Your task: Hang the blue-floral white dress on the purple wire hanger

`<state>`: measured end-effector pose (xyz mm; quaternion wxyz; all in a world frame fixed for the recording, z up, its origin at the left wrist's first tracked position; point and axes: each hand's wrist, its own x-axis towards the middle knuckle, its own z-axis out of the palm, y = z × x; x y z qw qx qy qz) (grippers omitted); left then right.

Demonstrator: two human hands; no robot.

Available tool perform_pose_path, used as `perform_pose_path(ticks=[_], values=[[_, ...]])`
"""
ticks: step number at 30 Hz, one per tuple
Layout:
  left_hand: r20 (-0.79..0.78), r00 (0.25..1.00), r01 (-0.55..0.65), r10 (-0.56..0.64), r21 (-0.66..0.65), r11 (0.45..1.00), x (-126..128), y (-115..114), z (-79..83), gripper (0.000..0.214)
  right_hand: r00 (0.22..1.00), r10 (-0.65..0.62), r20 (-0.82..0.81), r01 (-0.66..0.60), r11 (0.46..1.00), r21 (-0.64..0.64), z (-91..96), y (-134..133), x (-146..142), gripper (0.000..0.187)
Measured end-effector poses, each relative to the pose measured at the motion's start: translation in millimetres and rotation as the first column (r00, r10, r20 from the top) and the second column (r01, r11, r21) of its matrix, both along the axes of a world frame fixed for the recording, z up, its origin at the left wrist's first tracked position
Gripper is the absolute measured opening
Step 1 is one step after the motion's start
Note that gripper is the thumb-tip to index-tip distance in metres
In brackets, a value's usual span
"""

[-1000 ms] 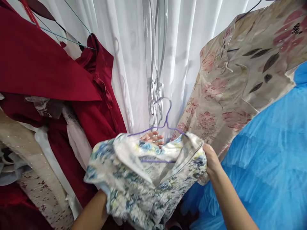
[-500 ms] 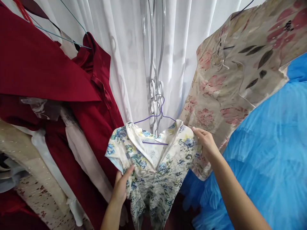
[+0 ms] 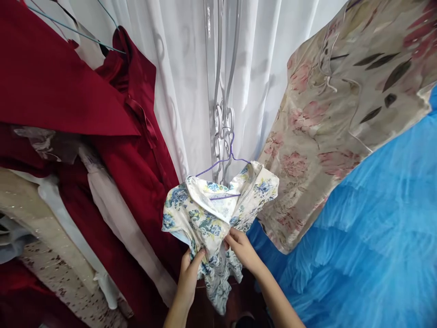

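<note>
A white dress with blue flowers (image 3: 208, 223) hangs by its shoulders on a thin purple hanger (image 3: 231, 157). Its V-shaped neckline faces me, and the lower part bunches below my hands. My left hand (image 3: 191, 266) grips the side of the dress below the sleeve, thumb on the front and the other fingers mostly hidden. At the bottom point of the neckline, my right hand (image 3: 241, 248) pinches the fabric between thumb and fingers. The hanger's hook is at a white scrolled metal stand (image 3: 223, 123).
Dark red garments (image 3: 136, 114) hang close on the left, beside a pale pink sleeve (image 3: 119, 214). To the right are a beige floral dress (image 3: 307, 150) and a ruffled blue tulle dress (image 3: 358, 237). White curtains (image 3: 184, 68) hang behind.
My right hand has left the dress's right shoulder and moved down and left to the neckline point. My left hand has shifted slightly right and down, and the dress now turns and bunches.
</note>
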<state>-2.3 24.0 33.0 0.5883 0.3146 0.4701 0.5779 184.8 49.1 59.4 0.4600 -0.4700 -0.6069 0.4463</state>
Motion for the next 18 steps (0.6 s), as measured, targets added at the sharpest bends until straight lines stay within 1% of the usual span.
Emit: perform_pose_path(ticks=[2, 5, 8, 10, 13, 15, 16, 17, 18], values=[[0.025, 1.0, 0.008, -0.008, -0.012, 1.0, 2.0, -3.7, 0.6, 0.056, 1.0, -0.003, -0.022, 0.003, 1.0, 0.007, -0.1, 2.2, 5.5, 0.031], [0.056, 0.998, -0.001, 0.003, -0.043, 0.999, 3.3, -6.4, 3.4, 0.056, 0.999, -0.02, -0.044, 0.022, 0.999, 0.032, 0.9, -0.4, 13.8, 0.023], [0.066, 0.998, 0.001, 0.002, -0.045, 0.999, 5.3, -6.8, 8.2, 0.053, 0.995, -0.092, -0.027, 0.094, 0.992, 0.081, 3.3, -5.7, 13.4, 0.019], [0.053, 0.999, 0.001, 0.002, -0.042, 0.999, 8.1, -7.1, 11.7, 0.051, 0.996, -0.09, -0.01, 0.091, 0.99, 0.105, 5.9, -8.1, 12.0, 0.018], [0.023, 1.0, 0.015, -0.013, -0.058, 0.998, 13.1, -7.5, 15.7, 0.048, 0.993, -0.118, 0.005, 0.117, 0.989, 0.09, 10.4, -10.2, 16.9, 0.022], [-0.009, 1.0, 0.0, 0.0, -0.028, 1.0, 15.0, -7.2, 16.6, 0.048, 0.99, -0.141, 0.024, 0.14, 0.989, 0.054, 14.0, -12.1, 25.1, 0.024], [-0.046, 0.997, -0.057, 0.059, 0.028, 0.998, 15.2, -7.1, 16.3, 0.05, 0.991, -0.128, 0.035, 0.127, 0.991, 0.031, 16.1, -13.5, 29.5, 0.026], [-0.098, 0.98, -0.161, 0.173, 0.116, 0.98, 15.1, -7.3, 15.4, 0.051, 0.994, -0.099, 0.04, 0.099, 0.995, 0.007, 18.3, -15.3, 33.5, 0.028], [-0.154, 0.934, -0.283, 0.323, 0.235, 0.93, 15.1, -7.9, 13.8, 0.054, 0.997, -0.064, 0.039, 0.065, 0.998, -0.016, 20.6, -17.4, 36.6, 0.028]])
